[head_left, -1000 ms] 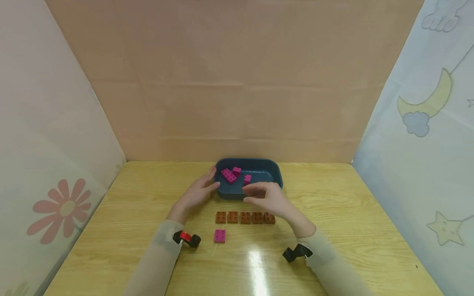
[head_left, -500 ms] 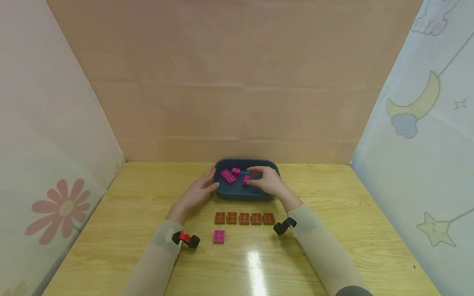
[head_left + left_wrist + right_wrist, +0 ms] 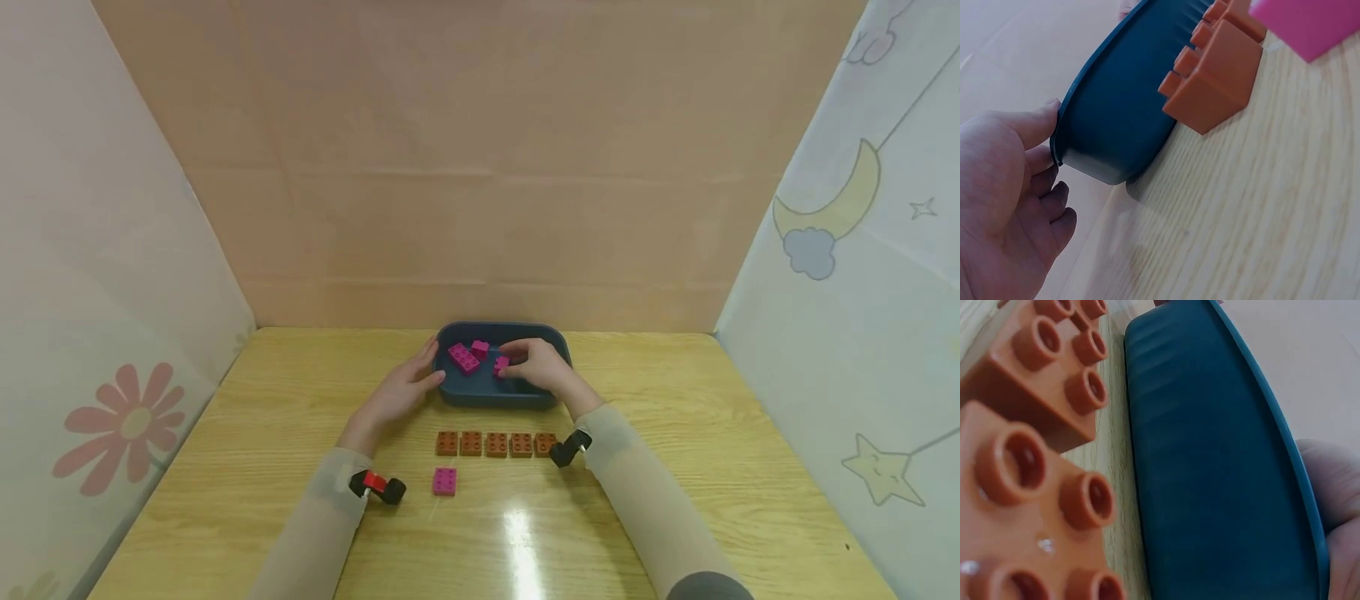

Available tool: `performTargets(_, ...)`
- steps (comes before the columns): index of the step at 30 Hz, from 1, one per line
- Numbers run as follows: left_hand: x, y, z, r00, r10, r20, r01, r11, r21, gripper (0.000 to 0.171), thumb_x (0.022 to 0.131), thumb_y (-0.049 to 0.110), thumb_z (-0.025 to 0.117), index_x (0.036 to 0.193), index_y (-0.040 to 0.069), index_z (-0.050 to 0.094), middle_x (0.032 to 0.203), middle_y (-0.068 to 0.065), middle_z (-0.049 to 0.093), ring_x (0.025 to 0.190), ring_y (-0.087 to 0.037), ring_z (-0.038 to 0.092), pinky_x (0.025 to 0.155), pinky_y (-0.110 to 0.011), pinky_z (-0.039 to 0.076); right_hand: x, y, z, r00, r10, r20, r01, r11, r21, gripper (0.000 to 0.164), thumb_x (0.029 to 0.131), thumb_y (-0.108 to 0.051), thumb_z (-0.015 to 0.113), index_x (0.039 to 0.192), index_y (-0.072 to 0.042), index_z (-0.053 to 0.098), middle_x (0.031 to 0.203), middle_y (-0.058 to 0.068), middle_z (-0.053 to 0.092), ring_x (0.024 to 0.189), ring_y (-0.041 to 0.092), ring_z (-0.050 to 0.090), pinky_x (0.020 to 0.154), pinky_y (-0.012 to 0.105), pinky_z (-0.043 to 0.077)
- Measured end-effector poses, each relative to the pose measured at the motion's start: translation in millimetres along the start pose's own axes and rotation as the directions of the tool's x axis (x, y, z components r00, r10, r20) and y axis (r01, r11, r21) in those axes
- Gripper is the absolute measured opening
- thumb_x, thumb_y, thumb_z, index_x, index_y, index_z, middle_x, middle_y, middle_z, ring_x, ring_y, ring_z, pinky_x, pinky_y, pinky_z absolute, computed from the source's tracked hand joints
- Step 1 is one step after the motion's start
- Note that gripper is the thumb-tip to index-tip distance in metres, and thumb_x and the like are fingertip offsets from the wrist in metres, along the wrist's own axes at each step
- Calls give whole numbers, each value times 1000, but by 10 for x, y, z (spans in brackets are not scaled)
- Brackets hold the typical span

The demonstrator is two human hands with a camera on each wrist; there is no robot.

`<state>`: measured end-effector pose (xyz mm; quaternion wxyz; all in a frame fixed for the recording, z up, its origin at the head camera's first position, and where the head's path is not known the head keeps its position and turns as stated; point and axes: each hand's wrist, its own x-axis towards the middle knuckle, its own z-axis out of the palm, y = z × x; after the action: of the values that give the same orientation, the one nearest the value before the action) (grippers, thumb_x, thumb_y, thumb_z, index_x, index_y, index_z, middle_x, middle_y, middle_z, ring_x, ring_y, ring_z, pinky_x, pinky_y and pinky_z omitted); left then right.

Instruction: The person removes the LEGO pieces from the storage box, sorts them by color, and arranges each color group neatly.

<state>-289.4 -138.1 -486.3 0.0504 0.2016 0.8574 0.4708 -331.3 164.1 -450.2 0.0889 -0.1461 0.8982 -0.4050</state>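
The dark blue tray (image 3: 498, 400) stands at the back of the wooden table, with several pink toy bricks inside. My left hand (image 3: 401, 390) holds its left end; in the left wrist view the thumb (image 3: 1040, 119) meets the rim and the other fingers curl below. Inside the tray my right hand (image 3: 543, 367) pinches a small pink brick (image 3: 500, 365) between thumb and fingers. A longer pink brick (image 3: 463, 358) and another small pink one (image 3: 480, 347) lie to its left. In the right wrist view the tray wall (image 3: 1216, 456) hides most of that hand.
A row of several orange bricks (image 3: 497, 444) lies on the table in front of the tray, near the right wrist camera (image 3: 570, 448). Closer to me sits a single pink brick (image 3: 445, 481). A brown backdrop (image 3: 480, 208) rises behind the tray.
My right hand has moved from the tray's front edge inward, and its thumb and fingers have come around the small pink brick. The left hand stays at the tray's left end.
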Motion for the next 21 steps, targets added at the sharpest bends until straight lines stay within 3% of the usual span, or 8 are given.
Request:
performTargets(10,-42,35,-20,1000,2,-5,-2,1000,-9,72,113,33,55,171,9,20,179,-7,12,164,-30,9,131,-56,10,10,-16,20,999,36,18,-36,999,-21,52,93,-16,86,140,-2,70,123,12,76,115,27,70,101,47,57)
performTargets(21,-21,28,-25,1000,-10,-10,10,1000,-5,71,114,33,54,172,12,20,179,-1,11,164,-27,9,131,-51,10,58,-5,41,999,44,12,-43,997,-67,50,93,-22,87,136,-2,72,124,11,76,116,27,69,103,47,56)
